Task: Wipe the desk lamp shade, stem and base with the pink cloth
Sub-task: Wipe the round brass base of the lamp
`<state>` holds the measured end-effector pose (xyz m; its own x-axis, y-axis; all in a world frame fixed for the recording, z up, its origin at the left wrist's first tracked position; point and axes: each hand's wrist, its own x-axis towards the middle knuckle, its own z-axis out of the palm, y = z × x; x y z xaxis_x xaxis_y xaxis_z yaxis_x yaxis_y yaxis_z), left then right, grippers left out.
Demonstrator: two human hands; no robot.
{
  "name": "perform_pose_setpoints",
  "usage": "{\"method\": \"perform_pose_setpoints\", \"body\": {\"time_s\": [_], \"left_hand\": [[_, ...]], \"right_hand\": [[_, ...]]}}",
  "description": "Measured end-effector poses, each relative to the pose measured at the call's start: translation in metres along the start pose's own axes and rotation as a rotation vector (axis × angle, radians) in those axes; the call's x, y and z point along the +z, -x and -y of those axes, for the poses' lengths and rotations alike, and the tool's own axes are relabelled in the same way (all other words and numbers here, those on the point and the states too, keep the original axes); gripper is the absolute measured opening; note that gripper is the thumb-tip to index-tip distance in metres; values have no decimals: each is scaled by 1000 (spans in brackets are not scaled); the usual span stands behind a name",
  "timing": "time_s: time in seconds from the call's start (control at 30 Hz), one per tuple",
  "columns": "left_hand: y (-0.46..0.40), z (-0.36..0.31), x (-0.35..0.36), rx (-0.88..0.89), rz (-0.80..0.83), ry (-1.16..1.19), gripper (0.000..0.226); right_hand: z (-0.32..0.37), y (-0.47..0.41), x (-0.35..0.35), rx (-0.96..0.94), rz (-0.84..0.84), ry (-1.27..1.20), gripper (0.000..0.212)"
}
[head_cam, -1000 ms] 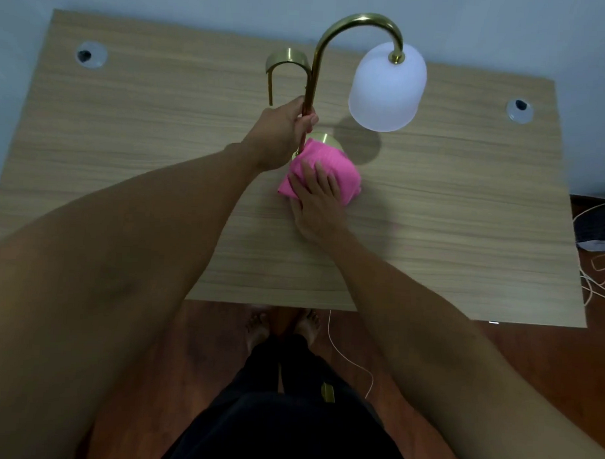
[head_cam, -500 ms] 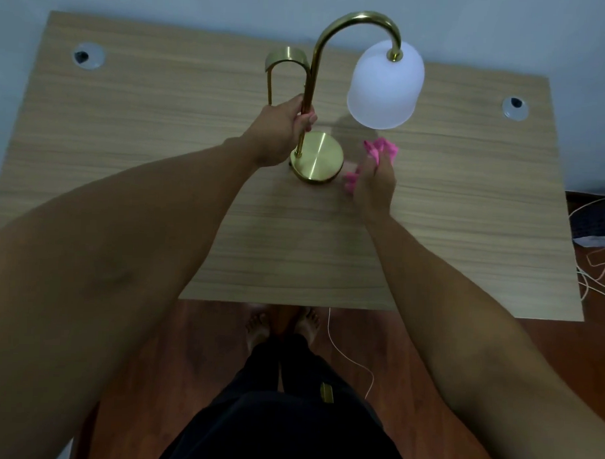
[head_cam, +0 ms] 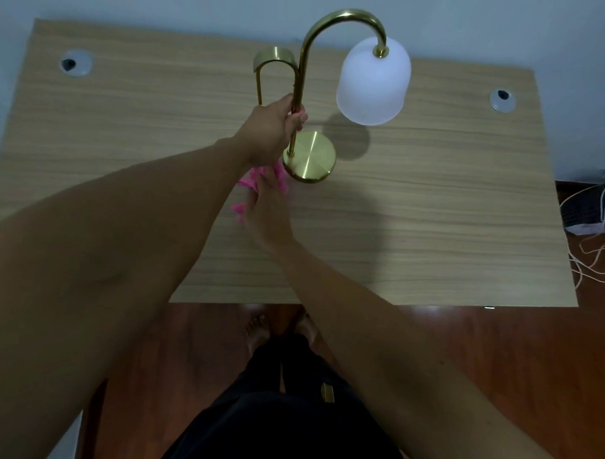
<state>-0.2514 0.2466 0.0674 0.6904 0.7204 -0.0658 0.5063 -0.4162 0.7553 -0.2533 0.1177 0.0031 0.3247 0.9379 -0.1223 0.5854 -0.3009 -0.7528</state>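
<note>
A brass desk lamp stands mid-desk: a curved gold stem point(head_cam: 305, 57), a frosted white shade point(head_cam: 373, 82) hanging to the right, and a round gold base point(head_cam: 312, 157). My left hand point(head_cam: 272, 132) is closed around the lower stem. My right hand point(head_cam: 265, 211) grips the pink cloth point(head_cam: 253, 181), bunched at the front-left edge of the base, just under my left wrist. Most of the cloth is hidden by my fingers.
The wooden desk point(head_cam: 432, 216) has two cable grommets, one at the far left point(head_cam: 75, 63) and one at the far right point(head_cam: 501, 99). White cables point(head_cam: 599, 246) lie on the floor at the right. My feet point(head_cam: 277, 331) stand at the desk's front edge.
My right hand left the top of the base with the cloth, swung out to the base's right side, then came round to its front-left. My left hand kept its hold on the stem.
</note>
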Motion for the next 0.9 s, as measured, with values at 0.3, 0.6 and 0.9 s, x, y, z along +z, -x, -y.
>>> {"method": "perform_pose_setpoints", "body": {"time_s": [0.3, 0.6, 0.9], "left_hand": [[-1, 3, -2, -1, 25, 4, 27], [0, 2, -5, 18, 38, -30, 27], [0, 0, -4, 1, 38, -24, 27]], "right_hand": [[-87, -20, -52, -506, 96, 676, 54], [-121, -12, -122, 11, -301, 569, 55], [-83, -27, -74, 2, -204, 345, 49]]}}
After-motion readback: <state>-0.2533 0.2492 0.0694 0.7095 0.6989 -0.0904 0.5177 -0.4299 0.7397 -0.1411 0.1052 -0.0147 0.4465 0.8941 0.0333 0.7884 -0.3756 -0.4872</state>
